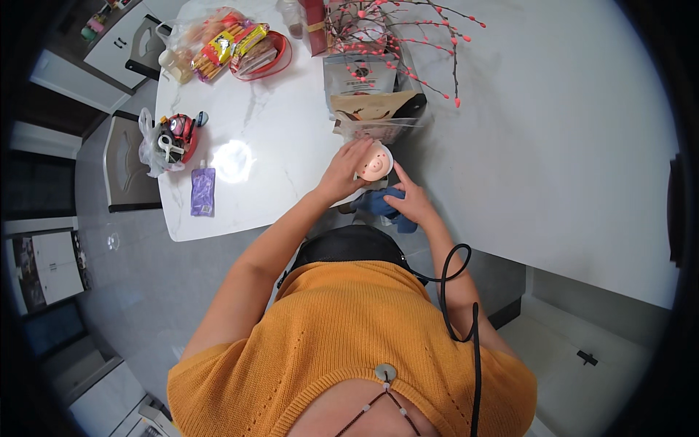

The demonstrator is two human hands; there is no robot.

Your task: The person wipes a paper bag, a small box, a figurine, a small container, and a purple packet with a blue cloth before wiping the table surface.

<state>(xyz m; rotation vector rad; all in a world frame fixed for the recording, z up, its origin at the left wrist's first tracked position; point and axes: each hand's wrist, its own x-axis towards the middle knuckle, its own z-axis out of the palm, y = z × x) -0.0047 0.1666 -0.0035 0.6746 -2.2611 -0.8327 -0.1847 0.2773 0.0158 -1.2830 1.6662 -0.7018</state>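
My left hand (pixel 342 171) is closed round a small pale-pink round container (pixel 376 166) with a pig face on it, at the table's near right end. Its white rim is turned up, and the underside is hidden. My right hand (pixel 415 202) is beside it on the right. The index finger reaches up to the rim, while the thumb and other fingers hold a bunched blue cloth (pixel 378 200) that hangs below. Just beyond the container stands a clear plastic bag (pixel 357 128), leaning on brown and grey food pouches (pixel 369 105).
On the white marbled table (pixel 266 156) lie a purple spout pouch (pixel 203 191), a red basket (pixel 280 64) with snack packs and a plastic bag of small items (pixel 171 142). Branches with pink buds (pixel 429 44) overhang the pouches. A white surface (pixel 553 146) fills the right. A black cable (pixel 477 349) crosses my right arm.
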